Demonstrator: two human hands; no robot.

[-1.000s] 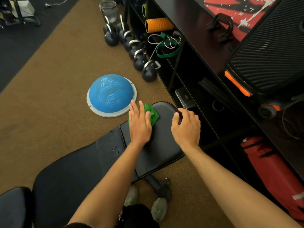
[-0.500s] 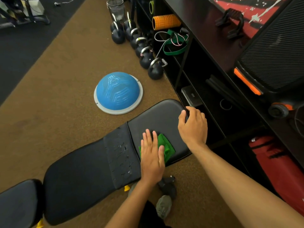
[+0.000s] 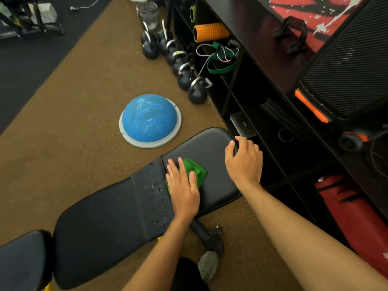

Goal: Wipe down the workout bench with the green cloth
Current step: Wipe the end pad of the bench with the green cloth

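The small, crumpled green cloth is judged to be light, soft and limp, with no stiffness of its own; it is best taken under a flat palm and spread fingers, so that it is dragged rather than bunched. On smooth vinyl it is likely to slide easily, and wetness may make it cling. It is pressed flat against the black padded vinyl bench by the left hand, whose grip is spread apart, fingers extended over the cloth rather than curled round it. The cloth lies on the end pad, just beside the seam to the middle pad, with a bright green fold showing past the fingertips. The right hand is curled over the far edge of the same pad, its grip closed on the pad's rim, apparently to steady the bench. Droplets of liquid are seen on the matte strip beside the seam, so that part is judged not yet wiped.
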